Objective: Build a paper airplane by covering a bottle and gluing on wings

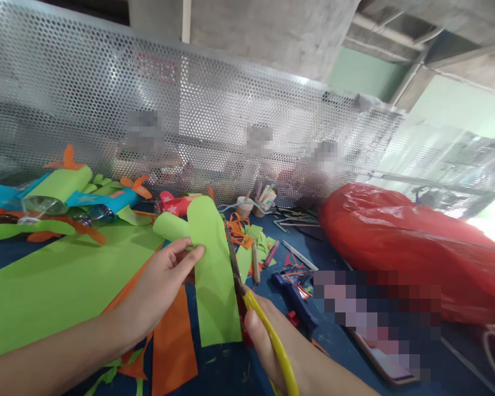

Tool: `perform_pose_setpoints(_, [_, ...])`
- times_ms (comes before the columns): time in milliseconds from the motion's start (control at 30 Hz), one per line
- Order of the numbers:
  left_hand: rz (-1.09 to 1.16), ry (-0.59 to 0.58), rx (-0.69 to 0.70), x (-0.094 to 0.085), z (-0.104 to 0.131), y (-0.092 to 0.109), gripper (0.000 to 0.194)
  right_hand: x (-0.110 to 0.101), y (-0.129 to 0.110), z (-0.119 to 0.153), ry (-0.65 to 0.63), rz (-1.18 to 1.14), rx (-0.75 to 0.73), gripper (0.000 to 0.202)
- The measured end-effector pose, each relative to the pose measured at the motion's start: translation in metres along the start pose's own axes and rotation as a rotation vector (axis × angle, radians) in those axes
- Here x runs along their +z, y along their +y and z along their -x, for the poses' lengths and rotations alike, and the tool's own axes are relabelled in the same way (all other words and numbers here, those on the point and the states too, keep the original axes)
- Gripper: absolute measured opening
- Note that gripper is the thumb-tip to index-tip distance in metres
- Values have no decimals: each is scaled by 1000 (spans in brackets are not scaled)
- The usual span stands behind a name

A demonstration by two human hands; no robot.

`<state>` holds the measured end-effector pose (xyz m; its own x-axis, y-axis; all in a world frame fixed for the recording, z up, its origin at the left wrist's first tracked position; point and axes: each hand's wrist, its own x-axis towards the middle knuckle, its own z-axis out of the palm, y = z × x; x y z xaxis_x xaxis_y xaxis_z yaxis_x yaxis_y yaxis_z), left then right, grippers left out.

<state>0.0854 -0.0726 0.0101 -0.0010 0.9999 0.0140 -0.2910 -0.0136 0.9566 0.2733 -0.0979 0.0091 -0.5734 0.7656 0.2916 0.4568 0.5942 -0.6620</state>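
Note:
A long strip of lime-green craft sheet [214, 275] with a rounded top end is pinched at its left edge by my left hand [171, 267], thumb on the front. My right hand [268, 330] grips scissors [266, 324] with a yellow handle. The blades lie along the strip's right edge, pointing away from me; how far apart they are is hard to see. Beneath lies an orange strip [175, 346], and left of it a large green sheet [61, 280] spreads under my left forearm. Part of my right hand's fingers is hidden behind the handle.
Plane-like models [61, 190] of bottles and coloured sheet stand at left. Green and orange scraps [256, 242], a blue glue gun [295, 297] and cups of sticks [244, 207] lie ahead. At right are a red plastic bag [412, 247] and a phone [385, 360]. Perforated metal [231, 110] closes the back.

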Motion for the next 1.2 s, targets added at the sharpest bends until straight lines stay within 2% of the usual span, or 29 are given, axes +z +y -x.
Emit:
perform_pose_setpoints(133, [-6, 11, -12, 1, 1, 1, 32, 0, 2, -1, -4, 34, 25, 68])
perform_pose_setpoints(433, [29, -33, 13, -1, 1, -4, 15, -1, -3, -4, 19, -34, 32, 70])
perform_pose_setpoints(600, [32, -35, 15, -1, 2, -4, 19, 4, 1, 0, 5, -89, 123, 76])
perform_pose_setpoints(867, [19, -55, 25, -1, 2, -4, 15, 5, 0, 1, 22, -100, 159, 75])
perform_pose_setpoints(1200, [29, -16, 3, 4, 5, -2, 31, 7, 4, -4, 39, -146, 143, 76])
